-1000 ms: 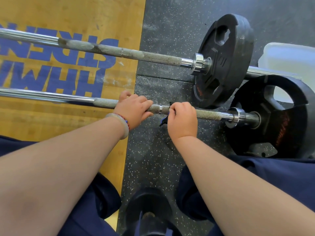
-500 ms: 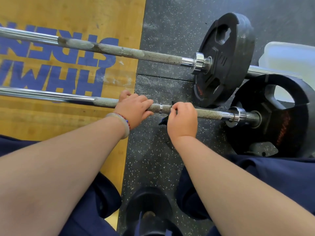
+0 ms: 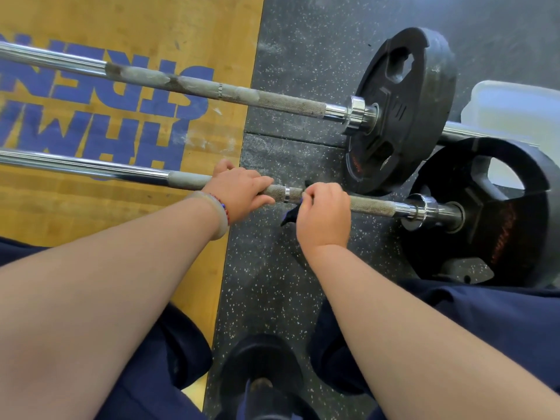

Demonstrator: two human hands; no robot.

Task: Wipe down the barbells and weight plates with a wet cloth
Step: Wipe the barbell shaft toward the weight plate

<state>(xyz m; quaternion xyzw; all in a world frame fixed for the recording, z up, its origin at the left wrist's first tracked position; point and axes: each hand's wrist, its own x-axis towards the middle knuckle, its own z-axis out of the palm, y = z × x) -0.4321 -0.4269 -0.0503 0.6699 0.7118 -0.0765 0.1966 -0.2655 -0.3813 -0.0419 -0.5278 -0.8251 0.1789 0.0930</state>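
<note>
Speckled rubber floor [image 3: 272,283]. I log: near barbell [image 3: 372,204] lying across it; left hand [image 3: 239,192] curled over the bar; right hand [image 3: 324,216] clenching dark cloth [image 3: 289,217] against its knurling.

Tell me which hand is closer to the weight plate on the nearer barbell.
Right. The right hand grips the cloth round the barbell, a stretch of bar away from the weight plate. The left hand holds the same barbell farther along, beyond the right hand.
</note>
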